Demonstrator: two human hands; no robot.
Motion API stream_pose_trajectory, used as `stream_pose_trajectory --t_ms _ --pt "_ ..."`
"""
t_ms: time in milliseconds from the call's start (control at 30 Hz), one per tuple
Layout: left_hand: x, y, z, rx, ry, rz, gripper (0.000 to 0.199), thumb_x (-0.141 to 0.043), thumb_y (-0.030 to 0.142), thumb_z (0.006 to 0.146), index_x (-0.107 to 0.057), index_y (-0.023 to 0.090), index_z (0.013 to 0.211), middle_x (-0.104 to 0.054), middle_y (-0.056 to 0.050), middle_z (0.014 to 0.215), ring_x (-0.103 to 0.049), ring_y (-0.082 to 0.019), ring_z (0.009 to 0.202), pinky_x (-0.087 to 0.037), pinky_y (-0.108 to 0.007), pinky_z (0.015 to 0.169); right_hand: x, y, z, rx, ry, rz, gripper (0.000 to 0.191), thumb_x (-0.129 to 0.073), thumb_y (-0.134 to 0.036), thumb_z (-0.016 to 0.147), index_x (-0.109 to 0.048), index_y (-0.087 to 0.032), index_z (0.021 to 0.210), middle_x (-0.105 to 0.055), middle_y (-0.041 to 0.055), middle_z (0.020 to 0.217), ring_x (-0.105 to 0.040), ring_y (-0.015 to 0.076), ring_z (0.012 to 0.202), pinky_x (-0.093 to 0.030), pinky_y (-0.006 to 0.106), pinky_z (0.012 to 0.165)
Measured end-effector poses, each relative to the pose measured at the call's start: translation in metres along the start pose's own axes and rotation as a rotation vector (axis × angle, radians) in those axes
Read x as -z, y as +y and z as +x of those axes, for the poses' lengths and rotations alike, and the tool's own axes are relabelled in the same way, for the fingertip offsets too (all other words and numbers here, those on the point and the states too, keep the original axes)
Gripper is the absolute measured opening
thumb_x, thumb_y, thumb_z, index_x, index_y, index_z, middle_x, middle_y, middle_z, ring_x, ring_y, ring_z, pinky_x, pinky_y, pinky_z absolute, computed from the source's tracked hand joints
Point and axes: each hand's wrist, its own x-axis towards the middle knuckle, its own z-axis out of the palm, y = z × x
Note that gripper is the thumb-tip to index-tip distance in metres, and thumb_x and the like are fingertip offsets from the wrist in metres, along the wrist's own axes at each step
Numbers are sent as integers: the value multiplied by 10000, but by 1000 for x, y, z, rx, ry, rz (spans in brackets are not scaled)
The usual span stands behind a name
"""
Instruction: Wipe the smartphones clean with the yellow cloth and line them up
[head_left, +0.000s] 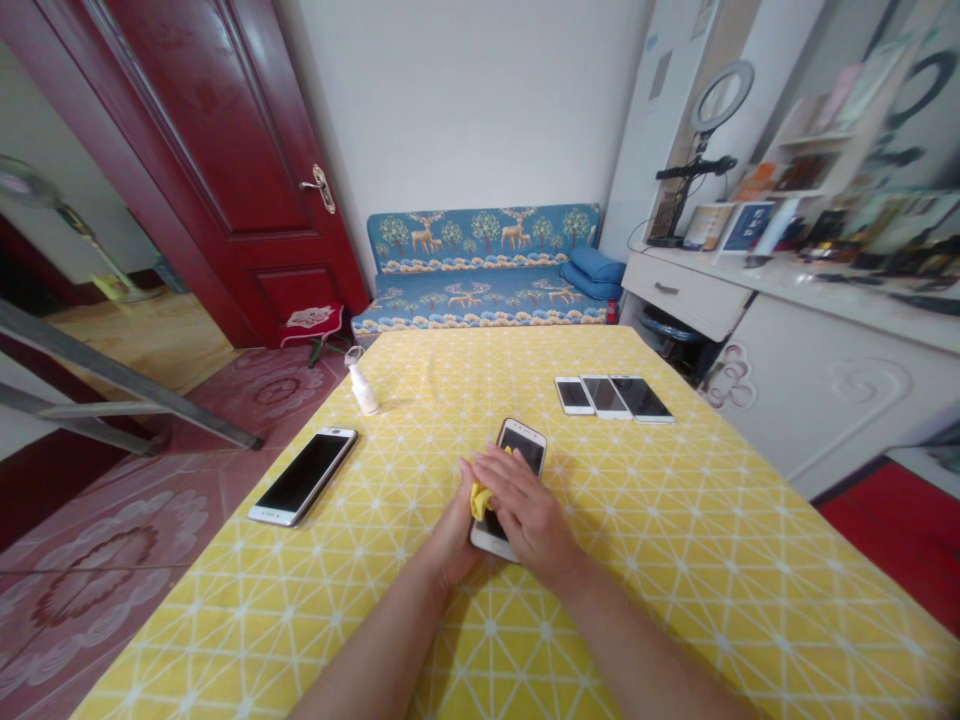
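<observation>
A white-framed phone (493, 541) with a dark screen lies tilted near the middle of the yellow patterned tablecloth (525, 640). My left hand (452, 530) grips its left edge, fingers partly hidden. Over the screen, my right hand (529, 505) presses a crumpled yellow cloth (481, 499), its fingers together on top of it. Another white phone (304, 478) with a black screen lies to the left. Behind it stands a small white spray bottle (363, 387). Three phones (607, 397) lie side by side at the back right.
Beyond the table is a blue sofa (480, 285) with deer prints. A red stool (313, 322) stands by the dark red door (217, 130). To the right, a white cabinet (825, 370) carries a ring light (722, 97) and bottles. Metal legs (127, 385) rise at the left.
</observation>
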Motion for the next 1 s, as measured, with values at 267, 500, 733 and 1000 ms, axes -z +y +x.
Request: stream_pose_trajectory --t_ms 267,500,733,1000 --pt "-7 0 -10 141 -37 270 562 -448 569 862 -581 148 1209 -704 -164 969 -687 -235 745 -528 -333 634 10 24 0 -109 233 -134 497 -361 -116 937 -422 -301 1394 -490 36 1405 -351 211 1365 -278 521 1128" --pt "-6 3 -9 114 -37 244 611 -420 593 862 -569 134 1236 -682 -199 1051 -673 -288 879 -546 -377 640 17 38 -7 -317 405 -111 385 -418 -190 936 -566 -287 1277 -449 72 1420 -434 236 1298 -399 465 1045" --pt "-4 4 -1 -65 102 68 586 -442 593 857 -648 87 1067 -706 -160 936 -677 -262 876 -529 -362 777 0 10 -4 -182 238 -248 309 -505 -169 883 -663 -257 1134 -599 69 907 -558 214 868 -462 391 764" --pt "2 12 2 -178 165 -57 577 -403 564 885 -661 66 1022 -703 -144 869 -676 -238 873 -529 -324 813 -14 -23 -4 -51 42 -179 182 -524 -121 851 -652 -204 951 -623 39 848 -550 179 813 -398 356 773"
